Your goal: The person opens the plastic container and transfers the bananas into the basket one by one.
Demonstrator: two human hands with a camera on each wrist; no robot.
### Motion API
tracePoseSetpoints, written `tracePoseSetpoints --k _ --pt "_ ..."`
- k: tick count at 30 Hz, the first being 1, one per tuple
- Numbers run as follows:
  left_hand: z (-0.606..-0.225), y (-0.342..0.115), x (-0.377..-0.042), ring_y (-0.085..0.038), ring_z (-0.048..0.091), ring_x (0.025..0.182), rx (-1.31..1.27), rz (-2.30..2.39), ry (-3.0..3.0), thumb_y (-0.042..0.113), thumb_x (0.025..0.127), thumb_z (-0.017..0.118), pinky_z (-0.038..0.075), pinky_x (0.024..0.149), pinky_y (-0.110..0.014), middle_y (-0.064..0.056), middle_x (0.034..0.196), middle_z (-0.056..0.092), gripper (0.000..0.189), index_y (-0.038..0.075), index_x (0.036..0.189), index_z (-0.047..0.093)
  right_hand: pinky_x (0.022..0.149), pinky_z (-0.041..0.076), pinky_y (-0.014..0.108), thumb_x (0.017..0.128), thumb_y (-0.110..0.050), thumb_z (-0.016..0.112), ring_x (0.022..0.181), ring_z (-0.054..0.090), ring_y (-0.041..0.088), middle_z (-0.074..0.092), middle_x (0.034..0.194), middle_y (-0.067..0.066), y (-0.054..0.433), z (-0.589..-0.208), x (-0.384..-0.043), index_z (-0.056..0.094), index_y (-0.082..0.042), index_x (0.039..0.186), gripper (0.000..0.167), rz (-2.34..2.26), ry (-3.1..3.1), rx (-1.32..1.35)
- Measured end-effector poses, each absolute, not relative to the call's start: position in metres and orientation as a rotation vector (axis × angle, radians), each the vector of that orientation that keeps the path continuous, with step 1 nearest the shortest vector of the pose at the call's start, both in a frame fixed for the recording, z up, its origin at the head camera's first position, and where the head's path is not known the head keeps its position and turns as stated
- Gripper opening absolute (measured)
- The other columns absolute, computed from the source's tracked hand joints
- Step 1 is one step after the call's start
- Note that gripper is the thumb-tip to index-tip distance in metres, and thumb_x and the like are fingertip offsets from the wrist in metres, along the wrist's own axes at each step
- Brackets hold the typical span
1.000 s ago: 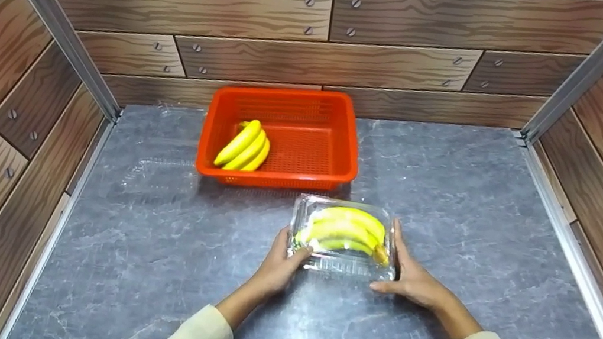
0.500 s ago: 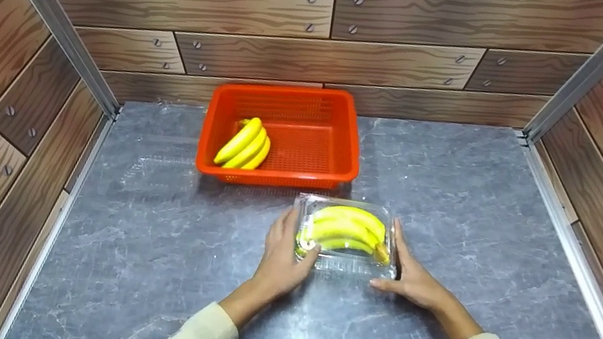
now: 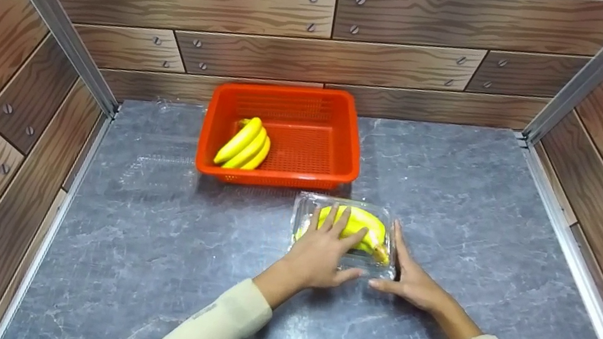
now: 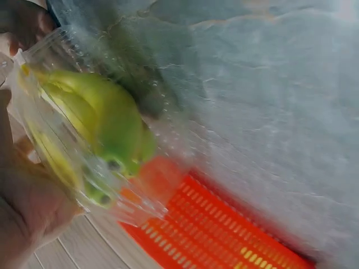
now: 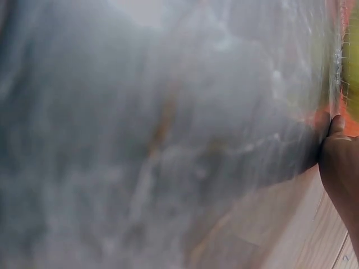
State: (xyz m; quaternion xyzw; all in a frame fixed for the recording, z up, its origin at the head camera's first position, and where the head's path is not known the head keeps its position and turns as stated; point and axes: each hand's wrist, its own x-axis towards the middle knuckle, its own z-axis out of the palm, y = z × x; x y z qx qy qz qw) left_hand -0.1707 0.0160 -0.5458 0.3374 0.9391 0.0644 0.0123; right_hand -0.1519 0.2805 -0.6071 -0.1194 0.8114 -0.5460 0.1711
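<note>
A clear plastic clamshell box (image 3: 309, 200) with a bunch of yellow bananas (image 3: 365, 224) inside lies on the grey marbled surface. My left hand (image 3: 322, 253) rests across the top of the box, fingers spread, partly covering the bananas. Along the box's right side my right hand (image 3: 416, 279) touches it with straight fingers, its thumb stretched out by the near right corner. In the left wrist view the bananas' greenish tips (image 4: 115, 162) show through the plastic. The right wrist view catches only part of the right hand (image 5: 339, 157) against the box's edge.
An orange-red perforated basket (image 3: 276, 179) stands behind the box, near the back wall. Another bunch of bananas (image 3: 245, 146) lies in its left part. A faint clear plastic piece (image 3: 158, 169) lies left of the basket. Wood-patterned panels (image 3: 253, 13) enclose the back and sides.
My left hand has moved from the box's left side onto its top, spreading its fingers over the bananas. The right hand and the box have stayed in place.
</note>
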Motion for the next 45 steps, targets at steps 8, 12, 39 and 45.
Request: tracePoseSetpoints --k 8,12,39,45 --pt "-0.551 0.024 -0.172 -0.046 0.027 0.164 1.061 -0.016 2.990 0.085 0.097 0.040 0.026 0.130 -0.069 -0.017 0.178 0.026 0.088 0.038 0.170 0.027 0.126 -0.004 0.079 0.088 -0.020 0.087 0.164 -0.013 0.053 -0.022 0.177 0.023 0.278 -0.607 -0.152 -0.025 -0.023 0.169 0.138 -1.539 2.304 -0.330" --pt "-0.554 0.025 -0.172 -0.045 0.028 0.163 1.060 -0.018 3.004 0.085 0.098 0.037 0.027 0.129 -0.070 -0.016 0.178 0.025 0.086 0.039 0.169 0.027 0.126 -0.003 0.079 0.088 -0.022 0.087 0.164 -0.011 0.054 -0.021 0.176 0.024 0.278 -0.606 -0.152 -0.025 -0.024 0.168 0.138 -1.543 2.304 -0.320" --pt "-0.556 0.034 -0.173 -0.045 0.043 0.157 1.055 -0.028 3.089 0.079 0.100 0.033 0.037 0.122 -0.073 -0.016 0.170 0.043 0.072 0.042 0.161 0.046 0.125 -0.013 0.078 0.092 -0.023 0.082 0.163 -0.021 0.052 -0.031 0.175 0.018 0.279 -0.606 -0.151 -0.026 -0.023 0.168 0.132 -1.619 2.231 -0.312" --pt "-0.557 0.037 -0.174 -0.045 0.045 0.155 1.048 -0.042 3.099 0.078 0.101 0.034 0.038 0.121 -0.074 -0.016 0.170 0.043 0.069 0.043 0.160 0.047 0.126 -0.016 0.075 0.095 -0.020 0.078 0.163 -0.023 0.049 -0.032 0.174 0.017 0.277 -0.606 -0.150 -0.025 -0.025 0.168 0.127 -1.657 2.193 -0.298"
